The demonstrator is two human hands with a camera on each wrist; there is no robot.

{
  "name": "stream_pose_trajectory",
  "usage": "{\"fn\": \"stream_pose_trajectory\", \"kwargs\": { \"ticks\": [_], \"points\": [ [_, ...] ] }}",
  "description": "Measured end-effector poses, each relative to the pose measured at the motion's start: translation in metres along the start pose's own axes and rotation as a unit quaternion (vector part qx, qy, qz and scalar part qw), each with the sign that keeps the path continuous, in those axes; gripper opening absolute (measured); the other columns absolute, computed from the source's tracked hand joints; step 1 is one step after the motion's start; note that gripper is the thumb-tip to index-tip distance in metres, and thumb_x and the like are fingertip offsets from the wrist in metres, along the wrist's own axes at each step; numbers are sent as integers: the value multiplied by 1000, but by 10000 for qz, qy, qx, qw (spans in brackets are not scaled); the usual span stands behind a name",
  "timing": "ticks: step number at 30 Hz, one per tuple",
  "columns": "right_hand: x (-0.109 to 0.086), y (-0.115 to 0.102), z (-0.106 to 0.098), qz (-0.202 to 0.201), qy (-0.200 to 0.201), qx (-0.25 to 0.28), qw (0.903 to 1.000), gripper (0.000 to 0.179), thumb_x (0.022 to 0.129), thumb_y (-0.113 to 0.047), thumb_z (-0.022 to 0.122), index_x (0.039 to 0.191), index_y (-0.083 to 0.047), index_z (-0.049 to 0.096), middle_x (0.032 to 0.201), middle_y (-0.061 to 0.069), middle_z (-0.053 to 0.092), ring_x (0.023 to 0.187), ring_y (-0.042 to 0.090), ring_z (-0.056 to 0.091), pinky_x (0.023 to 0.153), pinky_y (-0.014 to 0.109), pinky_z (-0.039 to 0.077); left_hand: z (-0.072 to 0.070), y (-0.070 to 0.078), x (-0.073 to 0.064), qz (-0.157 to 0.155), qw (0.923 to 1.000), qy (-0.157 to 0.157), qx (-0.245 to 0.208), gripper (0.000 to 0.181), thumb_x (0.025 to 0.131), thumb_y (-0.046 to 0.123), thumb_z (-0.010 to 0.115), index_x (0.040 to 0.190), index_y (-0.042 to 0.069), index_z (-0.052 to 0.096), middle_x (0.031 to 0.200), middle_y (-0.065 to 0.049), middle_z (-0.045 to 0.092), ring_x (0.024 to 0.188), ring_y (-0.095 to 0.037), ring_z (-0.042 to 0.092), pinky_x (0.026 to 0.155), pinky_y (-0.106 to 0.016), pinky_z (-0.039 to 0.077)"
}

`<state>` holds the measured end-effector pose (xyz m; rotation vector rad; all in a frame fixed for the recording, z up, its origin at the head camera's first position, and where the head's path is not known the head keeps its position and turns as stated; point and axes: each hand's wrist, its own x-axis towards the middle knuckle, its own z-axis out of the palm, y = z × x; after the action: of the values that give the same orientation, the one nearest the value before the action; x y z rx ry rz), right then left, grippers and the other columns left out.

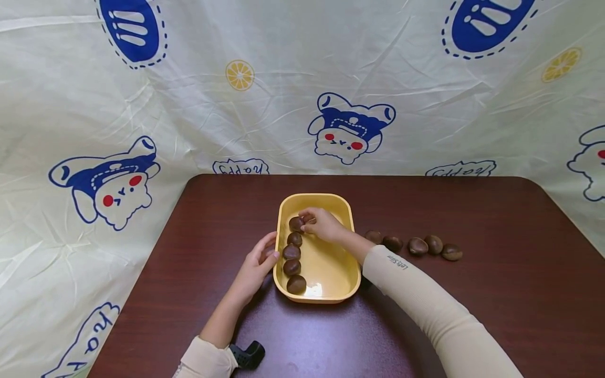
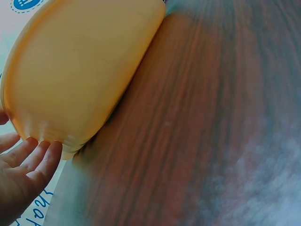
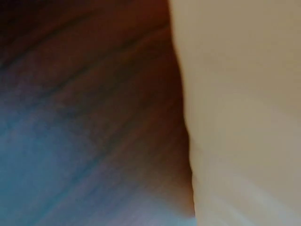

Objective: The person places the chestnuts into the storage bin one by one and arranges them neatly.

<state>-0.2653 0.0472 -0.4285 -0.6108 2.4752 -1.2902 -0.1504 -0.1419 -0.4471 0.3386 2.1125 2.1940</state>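
A yellow tray (image 1: 331, 273) holds a column of several chestnuts along its left side, one of them the chestnut (image 1: 291, 252) midway down. Reaching in from the right, my right hand (image 1: 323, 224) pinches the topmost chestnut (image 1: 295, 224) between thumb and fingers. My left hand (image 1: 253, 269) rests against the tray's left outer wall, thumb tip right at the rim. In the left wrist view the fairly straight fingers of that left hand (image 2: 23, 174) touch the outside of the yellow tray (image 2: 84, 66). The right wrist view holds only a blurred sleeve (image 3: 244, 113) and tabletop.
More chestnuts lie in a loose row on the dark wooden table (image 1: 189, 252), right of the tray, such as the chestnut (image 1: 418, 246); my right forearm passes close by them. A white printed cloth (image 1: 283, 121) hangs behind the table's far edge.
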Motion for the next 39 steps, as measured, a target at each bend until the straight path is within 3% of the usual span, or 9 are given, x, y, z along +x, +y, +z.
{"fn": "stream_pose_trajectory", "kwargs": {
  "ticks": [8,13,21,33,39],
  "points": [
    [-3,-1,-3,83,225,195,9995,36,86,-1,58,121,4,50,118,19,53,106,32,53,81,30,48,0,0,0,-13,10000,-10,-8,46,92,1,46,136,0,32,134,-25,34,118,-38,40,94,-45,37],
    [-6,-3,-7,-79,304,414,9986,35,86,1,57,120,6,49,118,22,52,106,32,52,80,30,49,0,1,0,5,10000,-39,-19,46,92,1,46,136,0,32,134,-25,34,119,-38,39,94,-45,37],
    [-14,-5,-22,-428,538,308,9972,33,86,-3,58,117,7,52,114,21,55,102,30,54,83,34,47,1,2,-1,-5,10000,-51,0,46,92,0,46,136,-1,31,134,-26,34,119,-38,39,94,-43,38],
    [-41,-8,-47,-925,807,428,9915,38,85,-10,62,118,5,52,115,20,56,103,29,55,85,38,46,2,4,-1,-32,10000,-17,11,47,92,0,46,136,-2,31,133,-26,35,118,-38,40,93,-44,38],
    [-63,-2,-65,-940,935,434,9902,40,85,-14,63,120,2,52,117,19,55,105,29,53,86,38,45,1,3,-1,-26,10000,-25,-9,46,92,0,46,136,-1,31,134,-25,34,118,-38,40,93,-44,38]
  ]
}}
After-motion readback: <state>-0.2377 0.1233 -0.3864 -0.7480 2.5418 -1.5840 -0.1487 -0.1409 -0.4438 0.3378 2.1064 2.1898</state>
